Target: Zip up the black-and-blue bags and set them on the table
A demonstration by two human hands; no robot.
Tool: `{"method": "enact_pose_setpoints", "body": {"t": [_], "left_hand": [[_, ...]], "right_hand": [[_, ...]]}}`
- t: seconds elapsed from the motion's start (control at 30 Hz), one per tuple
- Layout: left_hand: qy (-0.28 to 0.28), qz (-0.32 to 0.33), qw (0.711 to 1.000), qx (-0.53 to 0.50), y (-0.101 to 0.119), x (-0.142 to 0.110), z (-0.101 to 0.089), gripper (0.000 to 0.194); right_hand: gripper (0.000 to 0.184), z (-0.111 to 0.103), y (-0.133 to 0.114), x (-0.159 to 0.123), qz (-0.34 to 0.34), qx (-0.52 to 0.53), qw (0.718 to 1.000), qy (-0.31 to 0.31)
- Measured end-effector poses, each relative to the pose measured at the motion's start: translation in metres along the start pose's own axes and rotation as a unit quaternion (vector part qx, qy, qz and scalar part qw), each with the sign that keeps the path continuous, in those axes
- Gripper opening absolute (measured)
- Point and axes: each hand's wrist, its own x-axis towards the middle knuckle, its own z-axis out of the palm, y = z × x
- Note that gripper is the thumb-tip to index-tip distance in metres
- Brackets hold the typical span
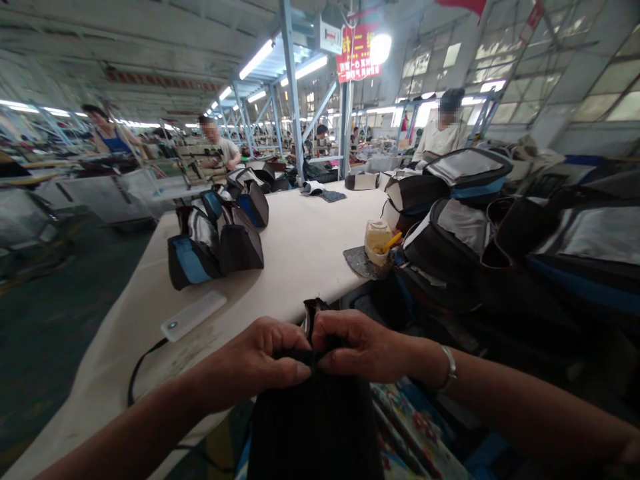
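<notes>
Where a black fabric bag piece (315, 427) is pinched: its upper edge is clamped by the left hand (265, 357) and the right hand (357, 343), both thumbs close together.
Bag piece: held off the near edge of the white worktable (300, 233), beside a flowered cloth (410, 427); its lower part is best kept untwisted.
Pinched edge: should be kept even, with equal pull given from both sides, so that no pucker is formed; what is covered by the fingers cannot be seen.
White device: laid on the worktable's left (195, 317); its cord (133, 383) is best kept from being snagged.
Jar: set by the worktable's right edge (377, 233); contact with fabric should be avoided.
Bags: stood on the worktable's left (243, 247), piled along its right (450, 227).
Co-workers: seen beyond the worktable (440, 139).
</notes>
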Motion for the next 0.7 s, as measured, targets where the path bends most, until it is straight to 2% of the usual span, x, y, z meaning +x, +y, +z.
{"method": "enact_pose_setpoints", "body": {"t": [0.17,0.33,0.43,0.57,0.7], "left_hand": [[-0.016,0.01,1.0,0.013,0.0028,0.0009,-0.002,0.04],[-0.023,0.009,1.0,0.001,0.0025,0.0008,-0.0016,0.04],[-0.019,0.01,1.0,0.001,0.0017,-0.0005,-0.0003,0.035],[-0.011,0.001,1.0,0.013,0.0018,-0.0012,0.0006,0.032],[-0.028,0.003,1.0,0.002,0.0036,-0.0006,-0.0002,0.039]], "right_hand": [[0.037,0.0029,-0.0081,-0.0001,0.012,-0.051,0.998,0.03],[0.024,0.0033,-0.0046,0.0,-0.011,-0.026,1.0,0.011],[0.012,0.0044,-0.0004,-0.0009,-0.037,-0.074,0.996,0.025],[0.013,0.0059,-0.0006,-0.0027,-0.069,-0.115,0.99,0.05],[0.02,0.0077,-0.007,-0.0049,-0.088,-0.128,0.985,0.069]]}}
